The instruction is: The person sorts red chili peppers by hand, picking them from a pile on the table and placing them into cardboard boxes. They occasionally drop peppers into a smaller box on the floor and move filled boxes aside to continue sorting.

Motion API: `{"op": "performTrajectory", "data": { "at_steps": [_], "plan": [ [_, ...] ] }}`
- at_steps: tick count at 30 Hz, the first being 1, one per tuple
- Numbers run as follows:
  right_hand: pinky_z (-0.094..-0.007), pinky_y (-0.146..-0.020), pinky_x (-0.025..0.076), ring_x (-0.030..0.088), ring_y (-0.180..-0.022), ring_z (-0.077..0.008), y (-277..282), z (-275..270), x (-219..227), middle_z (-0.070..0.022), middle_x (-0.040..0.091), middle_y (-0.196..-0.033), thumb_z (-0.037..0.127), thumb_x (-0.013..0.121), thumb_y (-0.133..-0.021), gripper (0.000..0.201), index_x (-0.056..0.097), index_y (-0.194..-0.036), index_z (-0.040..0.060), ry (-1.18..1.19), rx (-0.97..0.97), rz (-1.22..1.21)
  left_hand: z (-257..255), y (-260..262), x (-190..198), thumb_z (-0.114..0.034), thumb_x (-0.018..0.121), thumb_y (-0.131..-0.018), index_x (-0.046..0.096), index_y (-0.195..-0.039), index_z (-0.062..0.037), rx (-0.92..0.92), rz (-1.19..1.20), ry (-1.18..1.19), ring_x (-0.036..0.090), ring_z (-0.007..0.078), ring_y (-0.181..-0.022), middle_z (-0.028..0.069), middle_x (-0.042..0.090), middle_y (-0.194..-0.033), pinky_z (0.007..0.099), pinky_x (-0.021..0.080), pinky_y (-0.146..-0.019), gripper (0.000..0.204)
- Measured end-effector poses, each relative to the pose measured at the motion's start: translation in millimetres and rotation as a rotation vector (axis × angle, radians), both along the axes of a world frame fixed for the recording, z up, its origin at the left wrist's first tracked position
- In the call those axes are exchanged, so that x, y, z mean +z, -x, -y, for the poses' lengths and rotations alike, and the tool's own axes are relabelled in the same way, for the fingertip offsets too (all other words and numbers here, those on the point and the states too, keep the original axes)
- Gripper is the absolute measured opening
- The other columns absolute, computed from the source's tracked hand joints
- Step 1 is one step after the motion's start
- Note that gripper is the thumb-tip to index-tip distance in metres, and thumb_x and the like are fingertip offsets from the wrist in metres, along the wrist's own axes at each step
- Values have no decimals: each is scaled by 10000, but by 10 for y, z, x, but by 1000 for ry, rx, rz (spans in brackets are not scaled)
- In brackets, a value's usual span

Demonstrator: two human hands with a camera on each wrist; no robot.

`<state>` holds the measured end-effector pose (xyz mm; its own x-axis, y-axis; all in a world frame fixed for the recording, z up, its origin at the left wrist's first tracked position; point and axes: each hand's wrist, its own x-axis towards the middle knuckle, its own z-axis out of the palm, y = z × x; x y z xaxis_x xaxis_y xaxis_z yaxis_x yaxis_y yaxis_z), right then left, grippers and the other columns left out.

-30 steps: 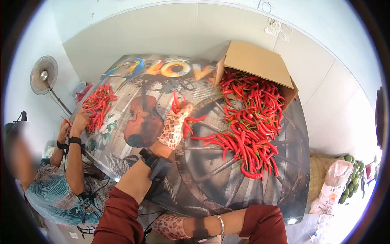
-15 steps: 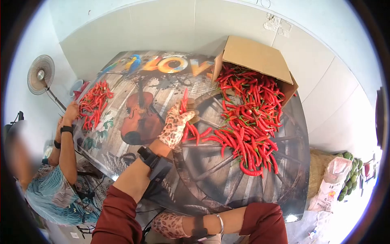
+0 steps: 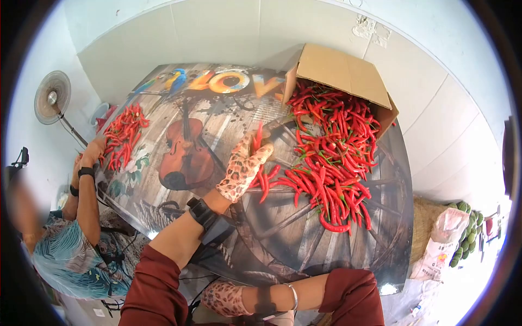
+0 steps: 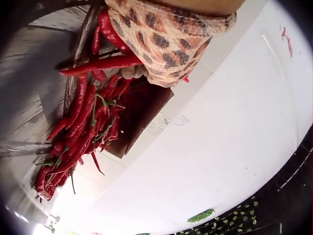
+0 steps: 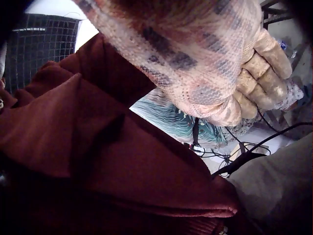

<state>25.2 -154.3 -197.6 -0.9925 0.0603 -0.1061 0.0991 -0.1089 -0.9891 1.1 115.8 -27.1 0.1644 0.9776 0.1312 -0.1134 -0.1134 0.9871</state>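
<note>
My left hand (image 3: 243, 168), in a leopard-print glove with tan fingers, grips a few red chili peppers (image 3: 258, 136) above the table. One tip points up past the fingers. More chilies (image 3: 265, 185) show just below the hand, beside the main heap. In the left wrist view, a long chili (image 4: 100, 64) sticks out from beneath the glove; the fingers are mostly hidden there. Low at the table's near edge is my right hand (image 3: 225, 299), gloved alike. Its fingers (image 5: 261, 81) hang loosely curled with nothing in them, as the right wrist view shows.
A cardboard box (image 3: 342, 73) lies on its side at the back right, spilling a large heap of chilies (image 3: 334, 146) over the printed table (image 3: 272, 228). Another person (image 3: 81, 250) sits at the left by a smaller chili pile (image 3: 126, 133). A fan (image 3: 53, 98) stands behind.
My left hand has shifted slightly right, toward the heap, still gripping chilies. The right hand stays low by the table edge. The other person's hands have moved slightly.
</note>
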Motion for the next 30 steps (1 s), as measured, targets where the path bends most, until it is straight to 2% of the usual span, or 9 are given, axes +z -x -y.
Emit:
{"op": "performTrajectory", "data": {
  "at_steps": [5, 7, 8, 9, 12, 19, 20, 24, 30],
  "plan": [
    [-251, -769, 486, 573, -809, -129, -46, -29, 92, -61, 601, -908, 58, 445, -933, 175, 618, -952, 34, -45, -7, -18, -24, -53, -88, -227, 628, -882, 506, -1246, -18, 33, -119, -127, 556, 115, -937, 53, 578, -1059, 261, 459, -815, 436],
    [-252, -774, 485, 573, -816, -131, -42, -36, 102, -62, 601, -914, 59, 444, -934, 176, 617, -956, 34, -66, -8, -23, 107, -68, 171, -272, 660, -857, 498, -1256, -11, -48, -402, -90, 562, 146, -936, 78, 583, -1057, 279, 457, -834, 503],
    [-252, -776, 484, 573, -819, -132, 14, 9, 101, -63, 602, -917, 60, 443, -935, 177, 617, -958, 34, -77, -9, -25, 109, -50, 174, -375, 703, -805, 482, -1275, 3, -75, -518, -181, 567, 238, -1029, 148, 572, -1142, 340, 444, -910, 643],
    [-252, -779, 483, 573, -822, -133, 20, 15, 115, -63, 602, -920, 61, 443, -935, 178, 617, -961, 34, -88, -11, -28, 112, -35, 179, -375, 703, -805, 482, -1275, 3, -76, -518, -182, 567, 238, -1029, 148, 572, -1142, 340, 444, -910, 643],
    [-253, -786, 481, 573, -831, -136, 52, -52, 147, -65, 602, -930, 63, 441, -936, 180, 616, -968, 34, -121, -18, -36, 162, -32, 215, -555, 737, -684, 420, -1329, 32, -157, -895, -402, 377, 388, -1287, 260, 405, -1370, 431, 292, -1084, 928],
    [-255, -803, 476, 574, -852, -143, 146, 13, 159, -69, 604, -952, 69, 436, -939, 186, 613, -983, 34, -206, -34, -50, 308, -39, 610, -522, 769, -642, 461, -1308, 6, -234, -1229, -285, 445, 386, -1208, 239, 470, -1287, 430, 341, -1037, 904],
    [-255, -806, 475, 574, -856, -144, 126, 15, 143, -70, 604, -955, 69, 435, -939, 187, 613, -986, 34, -220, -32, -53, 301, -25, 487, -478, 752, -684, 513, -1252, -3, -186, -1275, -399, 492, 370, -1143, 217, 516, -1208, 421, 378, -994, 778],
    [-256, -816, 472, 575, -868, -147, 149, -6, 193, -72, 604, -968, 72, 432, -941, 191, 612, -995, 34, -270, -25, -63, 270, 16, 350, -344, 650, -827, 538, -1201, -11, -270, -1137, -371, 508, 340, -1143, 204, 550, -1172, 419, 393, -977, 513],
    [-258, -830, 468, 575, -886, -153, -55, -38, 269, -76, 605, -987, 77, 428, -943, 198, 610, -1008, 33, -334, -16, -77, 324, -8, 275, -273, 625, -832, 576, -1107, -28, -236, -1042, -406, 602, 321, -984, 167, 622, -1022, 401, 462, -865, 372]
  ]
}}
